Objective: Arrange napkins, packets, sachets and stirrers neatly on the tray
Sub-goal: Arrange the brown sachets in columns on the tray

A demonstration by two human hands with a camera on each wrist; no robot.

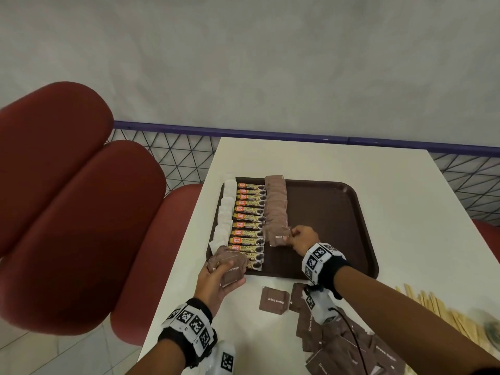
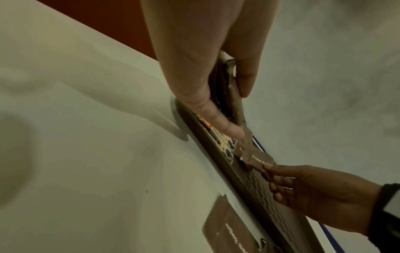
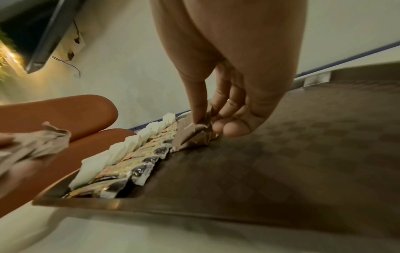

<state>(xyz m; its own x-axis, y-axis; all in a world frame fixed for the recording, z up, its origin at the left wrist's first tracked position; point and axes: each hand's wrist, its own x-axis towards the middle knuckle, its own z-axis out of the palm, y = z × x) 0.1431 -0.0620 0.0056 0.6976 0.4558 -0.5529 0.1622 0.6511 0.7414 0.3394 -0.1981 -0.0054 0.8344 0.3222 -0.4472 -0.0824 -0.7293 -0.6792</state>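
Observation:
A brown tray (image 1: 338, 212) lies on the white table (image 1: 324, 158). On its left side run three rows: white sachets (image 1: 224, 212), coffee granule packets (image 1: 247, 220) and brown sugar sachets (image 1: 276, 204). My right hand (image 1: 300, 239) pinches one brown sugar sachet (image 1: 280, 237) at the near end of that brown row; the right wrist view shows thumb and fingers on this sachet (image 3: 186, 133). My left hand (image 1: 216, 280) grips a stack of brown sugar sachets (image 1: 228, 266) over the tray's near left corner; in the left wrist view the stack (image 2: 229, 92) sits between thumb and fingers.
Loose brown sugar sachets (image 1: 273, 300) lie on the table near the tray, with a pile (image 1: 341, 342) under my right forearm. Wooden stirrers (image 1: 438, 309) lie at the right edge. Red padded seats (image 1: 67, 198) stand left of the table, a wire fence (image 1: 176, 155) behind.

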